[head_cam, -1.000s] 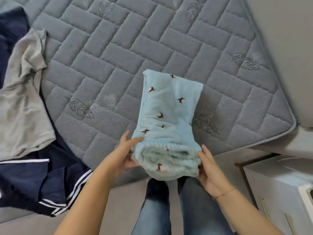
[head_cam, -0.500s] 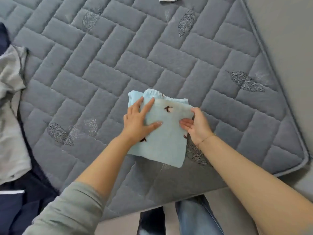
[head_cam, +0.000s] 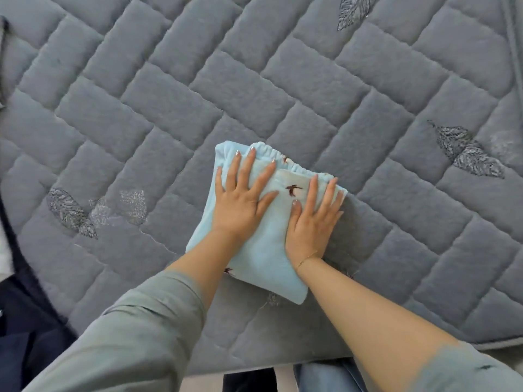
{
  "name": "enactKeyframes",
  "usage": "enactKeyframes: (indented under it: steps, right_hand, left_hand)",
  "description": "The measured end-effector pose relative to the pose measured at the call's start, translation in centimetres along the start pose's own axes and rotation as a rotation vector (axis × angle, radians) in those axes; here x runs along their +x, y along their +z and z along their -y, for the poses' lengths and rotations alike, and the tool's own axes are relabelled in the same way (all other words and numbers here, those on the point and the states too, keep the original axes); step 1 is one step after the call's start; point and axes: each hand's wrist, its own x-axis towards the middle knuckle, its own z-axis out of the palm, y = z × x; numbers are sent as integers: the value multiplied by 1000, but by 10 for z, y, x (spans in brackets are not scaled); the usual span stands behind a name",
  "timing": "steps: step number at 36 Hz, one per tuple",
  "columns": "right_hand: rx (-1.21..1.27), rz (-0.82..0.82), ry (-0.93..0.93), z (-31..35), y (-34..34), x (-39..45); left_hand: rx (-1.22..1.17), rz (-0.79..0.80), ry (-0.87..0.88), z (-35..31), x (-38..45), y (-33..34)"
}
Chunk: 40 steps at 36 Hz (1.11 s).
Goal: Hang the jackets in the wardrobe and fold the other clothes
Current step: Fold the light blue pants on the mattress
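On a grey quilted mattress [head_cam: 175, 108], a folded light-blue garment [head_cam: 263, 261] is pressed flat near the front edge by the left hand [head_cam: 240, 202] and right hand [head_cam: 314, 219], fingers spread. Folding appears finished; setting it aside is likely called for next.

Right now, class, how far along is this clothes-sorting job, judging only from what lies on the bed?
Done: the light-blue fleece garment with small bird motifs lies folded on the grey quilted mattress. In hand: the left hand and right hand press it flat. Left: dark navy clothing at the left edge looks unsorted.
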Motion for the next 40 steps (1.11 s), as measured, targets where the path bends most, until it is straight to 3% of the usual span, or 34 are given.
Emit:
enactKeyframes:
  steps: [6,9,13,16,18,23,30,35,40]
  right_hand:
    - [52,0,-65,0,-8,-4]
    - [110,24,-120,-1,-18,-5]
    - [269,26,-162,-9,-34,-11]
    - [421,-71,92,-13,-42,-17]
    - [584,-47,256,-16,-44,-22]
    - [938,180,439,-16,-41,-46]
    - [926,483,514,-12,-80,-38]
    - [744,855,365,8,-135,-40]
    - [589,1049,160,73,-192,-64]
  left_hand:
    - [-236,-24,-103,-2,-4,-19]
    - [-360,-73,-383,-2,-15,-33]
    - [-831,83,-739,9,-41,-48]
    - [-993,190,-801,17,-57,-51]
    - [-1047,243,-842,23,-60,-49]
    - [-1103,352,-791,31,-54,-53]
    - [-1228,485,-911,17,-96,-69]
    - [-1530,319,-1094,-13,-152,-96]
    - [-1864,95,-1021,-51,-220,-154]
